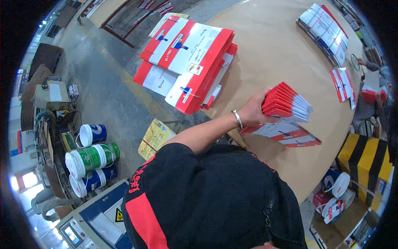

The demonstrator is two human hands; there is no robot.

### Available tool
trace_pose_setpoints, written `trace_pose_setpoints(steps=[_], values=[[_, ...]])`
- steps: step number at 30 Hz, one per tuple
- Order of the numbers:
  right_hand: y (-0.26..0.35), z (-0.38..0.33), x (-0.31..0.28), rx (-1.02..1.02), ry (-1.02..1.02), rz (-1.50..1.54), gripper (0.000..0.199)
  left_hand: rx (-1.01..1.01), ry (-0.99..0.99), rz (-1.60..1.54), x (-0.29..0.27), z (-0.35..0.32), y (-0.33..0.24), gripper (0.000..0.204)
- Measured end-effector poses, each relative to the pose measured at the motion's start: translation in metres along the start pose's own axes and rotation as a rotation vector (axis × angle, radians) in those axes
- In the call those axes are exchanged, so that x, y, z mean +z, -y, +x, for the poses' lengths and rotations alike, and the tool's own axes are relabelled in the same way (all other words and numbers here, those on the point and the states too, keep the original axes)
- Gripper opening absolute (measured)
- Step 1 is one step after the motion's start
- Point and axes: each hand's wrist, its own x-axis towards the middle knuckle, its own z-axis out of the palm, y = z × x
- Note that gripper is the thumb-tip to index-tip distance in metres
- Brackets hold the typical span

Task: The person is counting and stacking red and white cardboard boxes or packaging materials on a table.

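Observation:
My left hand, with a metal bangle at the wrist, reaches across to the brown-covered table. Its fingers are wrapped round a bundle of folded red and white cartons, whose stacked edges fan out to the right. Just below the hand, a printed red and white carton panel rests at the table; whether it belongs to the same bundle I cannot tell. A tall pile of flattened cartons lies to the left of the hand, at the table's left edge. My right hand is out of view.
Another carton stack lies at the far right, with a few loose cartons nearer. Paint-type buckets stand left. A yellow and black striped block is right. Another person's hand shows at the far right edge.

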Motion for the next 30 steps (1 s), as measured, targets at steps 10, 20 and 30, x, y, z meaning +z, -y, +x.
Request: trace_pose_setpoints(steps=[10,20,30], values=[[-0.010,-0.096,0.029,0.117,-0.078,0.349,0.028,0.110,0.029,0.010,-0.007,-0.001,0.011,0.074],[0.180,-0.001,-0.025,-0.719,-0.625,-1.409,0.105,0.191,-0.008,0.113,0.020,-0.011,0.019,0.068],[0.170,0.032,-0.020,-0.730,-0.491,-1.243,0.041,0.134,0.225,0.303,0.024,-0.029,-0.027,0.102]])
